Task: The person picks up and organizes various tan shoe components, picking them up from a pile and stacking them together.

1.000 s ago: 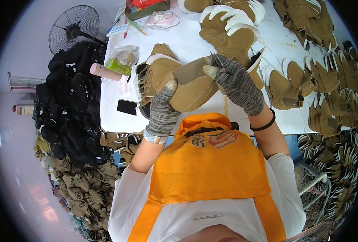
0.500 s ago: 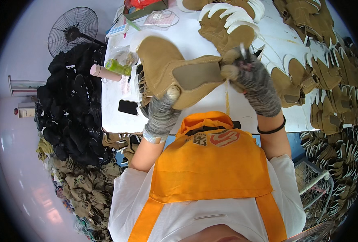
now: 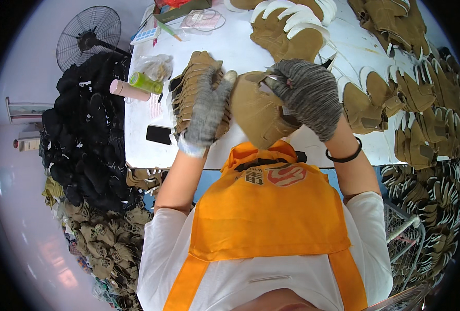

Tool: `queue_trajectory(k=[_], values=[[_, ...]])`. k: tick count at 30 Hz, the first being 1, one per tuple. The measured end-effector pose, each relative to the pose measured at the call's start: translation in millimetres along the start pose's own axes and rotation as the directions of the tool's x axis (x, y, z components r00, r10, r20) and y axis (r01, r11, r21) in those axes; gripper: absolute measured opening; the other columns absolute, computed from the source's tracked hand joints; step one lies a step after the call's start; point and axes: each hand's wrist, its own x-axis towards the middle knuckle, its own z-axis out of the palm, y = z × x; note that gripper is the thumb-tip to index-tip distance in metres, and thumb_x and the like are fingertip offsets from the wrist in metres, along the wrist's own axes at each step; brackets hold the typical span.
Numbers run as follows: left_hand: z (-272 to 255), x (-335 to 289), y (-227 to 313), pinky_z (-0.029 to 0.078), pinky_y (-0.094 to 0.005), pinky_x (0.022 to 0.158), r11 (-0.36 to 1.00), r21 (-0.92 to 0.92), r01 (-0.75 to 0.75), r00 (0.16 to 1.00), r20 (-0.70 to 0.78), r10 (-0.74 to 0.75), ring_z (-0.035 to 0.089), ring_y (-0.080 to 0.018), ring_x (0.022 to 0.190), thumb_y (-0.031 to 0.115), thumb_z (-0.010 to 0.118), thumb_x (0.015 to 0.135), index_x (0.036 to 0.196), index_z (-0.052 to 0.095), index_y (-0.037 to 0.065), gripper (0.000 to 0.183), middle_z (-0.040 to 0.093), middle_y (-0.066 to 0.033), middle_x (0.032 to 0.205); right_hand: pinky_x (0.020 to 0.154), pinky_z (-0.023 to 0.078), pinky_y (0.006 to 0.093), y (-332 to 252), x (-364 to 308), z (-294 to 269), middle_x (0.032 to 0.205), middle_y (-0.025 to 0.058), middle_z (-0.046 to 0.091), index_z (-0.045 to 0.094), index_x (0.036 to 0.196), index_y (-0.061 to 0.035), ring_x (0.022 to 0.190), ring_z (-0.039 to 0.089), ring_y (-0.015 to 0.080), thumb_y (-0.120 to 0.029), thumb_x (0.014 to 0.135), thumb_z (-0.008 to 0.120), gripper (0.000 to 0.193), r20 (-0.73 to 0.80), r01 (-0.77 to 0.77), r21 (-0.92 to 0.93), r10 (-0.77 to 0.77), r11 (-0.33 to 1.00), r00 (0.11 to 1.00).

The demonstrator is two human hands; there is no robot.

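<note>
A brown suede boot upper (image 3: 256,111) hangs over the table in front of my chest, its toe part pointing down toward me. My right hand (image 3: 310,96), in a grey knit glove with bare fingertips, is closed on its upper right side. A small metallic tip (image 3: 274,79) shows by the thumb; the rest of that tool is hidden. My left hand (image 3: 207,109), gloved the same way, lies with fingers stretched over a row of stacked brown uppers (image 3: 191,85). Its thumb reaches toward the held upper's left edge; whether they touch, I cannot tell.
More brown uppers with white linings (image 3: 287,36) lie at the far side, and others (image 3: 365,106) cover the right. A black phone (image 3: 159,135), pink bottle (image 3: 129,90) and green bottle (image 3: 146,83) stand at left. Black shoe parts (image 3: 92,129) are heaped beside a fan (image 3: 88,40).
My left hand has let go of the boot upper and moved left onto the stacked uppers. My right hand has turned the upper, bringing it down and inward.
</note>
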Motion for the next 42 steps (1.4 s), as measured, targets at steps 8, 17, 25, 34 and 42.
queue_trajectory(k=[8, 17, 25, 34, 42], values=[[12, -11, 4, 0.043, -0.0310, 0.095, 0.997, -0.067, -0.029, 0.916, 0.397, 0.053, 0.054, -0.0225, 0.110, 0.025, 0.069, 0.081, 0.127, 0.047, -0.002, 0.058, 0.057, -0.0156, 0.118, 0.063, 0.050, 0.0343, 14, 9, 15, 0.076, 0.0141, 0.064, 0.064, 0.092, -0.0004, 0.069, 0.061, 0.0255, -0.027, 0.081, 0.066, 0.029, 0.166, -0.071, 0.267, 0.027, 0.961, 0.986], [-16, -22, 23, 0.050, -0.0374, 0.071, 0.765, 0.572, -0.296, 0.907, 0.420, 0.037, 0.062, -0.0318, 0.077, 0.018, 0.062, 0.081, 0.108, 0.060, 0.000, 0.033, 0.064, -0.0181, 0.087, 0.065, 0.048, 0.0323, 26, 5, 12, 0.072, 0.0119, 0.058, 0.060, 0.085, -0.0018, 0.068, 0.057, 0.0258, -0.019, 0.087, 0.057, 0.018, 0.141, 0.291, 0.321, -0.349, 0.901, 0.926], [-34, -41, 8, 0.049, -0.0321, 0.072, 0.940, 0.268, -0.213, 0.877, 0.476, 0.063, 0.061, -0.0244, 0.079, 0.019, 0.062, 0.085, 0.105, 0.059, -0.003, 0.030, 0.064, -0.0122, 0.086, 0.067, 0.045, 0.0295, 7, -11, -14, 0.071, 0.0037, 0.058, 0.062, 0.091, -0.0027, 0.069, 0.051, 0.0125, -0.039, 0.084, 0.063, 0.037, 0.549, -0.379, 0.617, -0.032, 0.690, 0.835], [-23, -48, 36, 0.048, -0.0262, 0.075, 0.979, 0.044, 0.197, 0.865, 0.462, -0.194, 0.059, -0.0125, 0.081, 0.020, 0.062, 0.083, 0.106, 0.059, -0.002, 0.032, 0.065, -0.0072, 0.089, 0.070, 0.047, 0.0319, -3, -28, -18, 0.077, 0.0124, 0.061, 0.065, 0.098, -0.0007, 0.073, 0.058, 0.0202, -0.033, 0.091, 0.055, 0.034, 0.435, -0.328, 0.646, 0.020, 0.689, 0.900], [-33, -55, 45, 0.047, -0.0270, 0.083, 0.976, 0.017, 0.219, 0.834, 0.516, -0.196, 0.060, -0.0150, 0.090, 0.019, 0.066, 0.080, 0.120, 0.055, -0.002, 0.047, 0.065, -0.0088, 0.095, 0.071, 0.048, 0.0342, -3, -40, -3, 0.087, 0.0183, 0.061, 0.062, 0.098, 0.0019, 0.077, 0.060, 0.0263, -0.026, 0.094, 0.047, 0.032, 0.120, 0.003, 0.648, -0.106, 0.761, 0.987]])
